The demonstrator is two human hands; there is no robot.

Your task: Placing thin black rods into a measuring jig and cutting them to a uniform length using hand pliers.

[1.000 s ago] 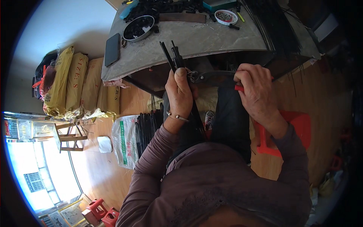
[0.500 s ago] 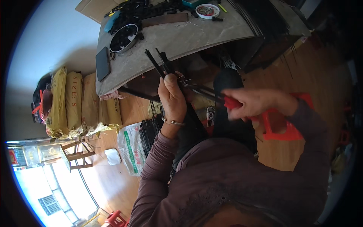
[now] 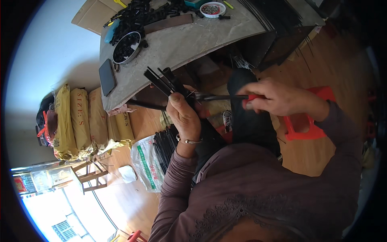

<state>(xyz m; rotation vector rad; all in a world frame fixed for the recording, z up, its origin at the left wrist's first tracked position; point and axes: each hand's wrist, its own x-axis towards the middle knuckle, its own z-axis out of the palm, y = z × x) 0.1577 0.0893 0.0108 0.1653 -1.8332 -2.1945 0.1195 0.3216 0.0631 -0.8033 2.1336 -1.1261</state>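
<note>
My left hand [image 3: 184, 117] is closed around a bundle of thin black rods [image 3: 158, 80] with a dark tubular piece among them, much like a folded umbrella frame. The thumb presses on the near side, and the rod ends stick out toward the bench. From the right, my right hand [image 3: 274, 97] grips the red handles of long dark pliers [image 3: 221, 97]. Their head meets the bundle just right of my left thumb, where thin wire ends show. What the jaws bite on is too small to make out.
Ahead stands a grey-topped bench [image 3: 177, 44] with a round tin [image 3: 127, 47] of black parts, a heap of black pieces [image 3: 139, 16] and a white dish [image 3: 213, 9]. Full sacks [image 3: 80, 121] line the left wall. A red stool [image 3: 300, 127] is at right.
My right hand has moved a little right and up, and the pliers lie more level. My left hand and the rods have sunk slightly nearer to me. The whole view has shifted a little.
</note>
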